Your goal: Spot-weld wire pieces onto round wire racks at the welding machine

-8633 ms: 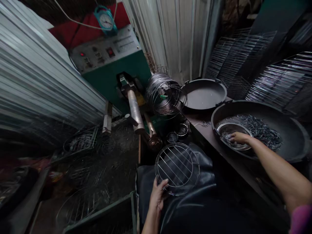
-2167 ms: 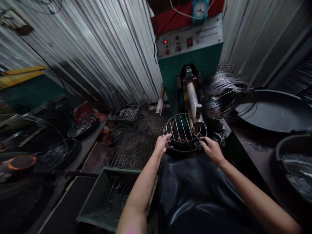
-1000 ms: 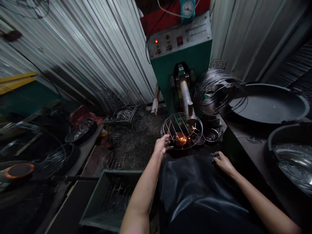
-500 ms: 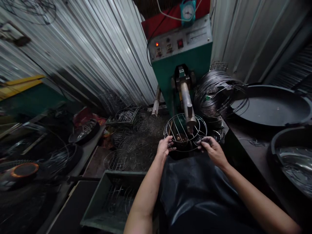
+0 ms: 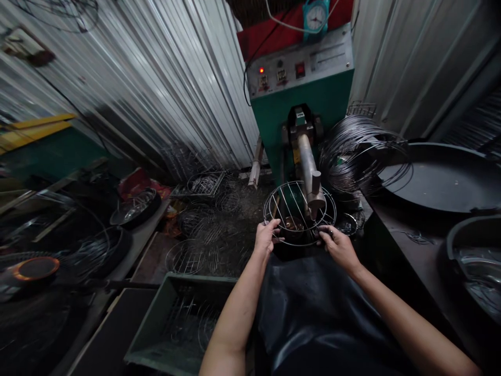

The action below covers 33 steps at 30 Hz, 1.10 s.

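Note:
A round wire rack (image 5: 296, 206) with parallel bars and an outer ring is held out in front of me. My left hand (image 5: 266, 237) grips its near left rim between thumb and fingers. At its near right rim my right hand (image 5: 337, 246) is closed in a pinch; dark fingertips hide what is between them. Just above the right part of the rack is the blunt tip of a metal arm (image 5: 309, 162), which juts from a green machine (image 5: 270, 120). Whether tip and wire touch, I cannot tell.
To the right lie a coil of wire (image 5: 358, 151), a large dark pan (image 5: 438, 180) and a black tub (image 5: 454, 245) of metal parts. A green crate (image 5: 146, 334) with wire pieces stands at lower left. Several wire racks (image 5: 186, 257) lie on the floor behind it.
My right hand has come in to the rack's near right rim. The rack has tilted slightly under the metal tip. My left hand keeps its grip, and the view has shifted a little.

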Available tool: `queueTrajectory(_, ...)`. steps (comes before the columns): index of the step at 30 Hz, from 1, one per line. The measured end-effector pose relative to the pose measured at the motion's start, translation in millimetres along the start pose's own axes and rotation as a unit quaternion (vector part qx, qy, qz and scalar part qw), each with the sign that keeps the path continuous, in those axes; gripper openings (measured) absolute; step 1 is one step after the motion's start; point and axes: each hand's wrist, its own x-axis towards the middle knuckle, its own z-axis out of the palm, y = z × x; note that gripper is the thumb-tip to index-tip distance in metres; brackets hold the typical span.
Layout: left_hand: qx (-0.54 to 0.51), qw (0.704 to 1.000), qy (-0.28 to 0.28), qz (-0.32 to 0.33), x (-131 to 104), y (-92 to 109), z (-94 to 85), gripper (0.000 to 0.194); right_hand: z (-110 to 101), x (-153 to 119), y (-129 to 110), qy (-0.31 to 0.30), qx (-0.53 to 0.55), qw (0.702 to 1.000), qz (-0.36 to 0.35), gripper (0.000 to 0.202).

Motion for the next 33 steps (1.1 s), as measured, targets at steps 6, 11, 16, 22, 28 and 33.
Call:
queueTrajectory(6, 0.006, 1.0, 0.009, -0.001, 4, 1, -3.0, 0.024, 5, 1, 0, 0.001, 0.01, 1.0, -0.001, 0.035)
queueTrajectory(11, 0.022, 1.0, -0.01, -0.015, 11, 1, -0.2, 0.02, 3, 3, -1, 0.003, 0.009, 1.0, 0.011, 0.036)
queueTrajectory(16, 0.029, 0.999, -0.018, -0.021, 15, 6, 4.1, 0.021, 2, 7, -2, 0.006, 0.007, 1.0, 0.01, 0.036)
queueTrajectory(22, 0.04, 0.999, -0.01, -0.036, 23, 14, 6.9, 0.022, 6, 15, -4, -0.001, 0.018, 1.0, 0.014, 0.029)
queueTrajectory(28, 0.067, 0.997, -0.001, -0.048, 28, 16, 9.4, 0.022, 7, 14, -7, -0.003, 0.032, 0.999, 0.023, 0.023)
queueTrajectory(33, 0.068, 0.996, 0.007, -0.053, 26, 17, 10.8, 0.023, 7, 13, -8, 0.015, 0.038, 0.999, 0.016, 0.024)
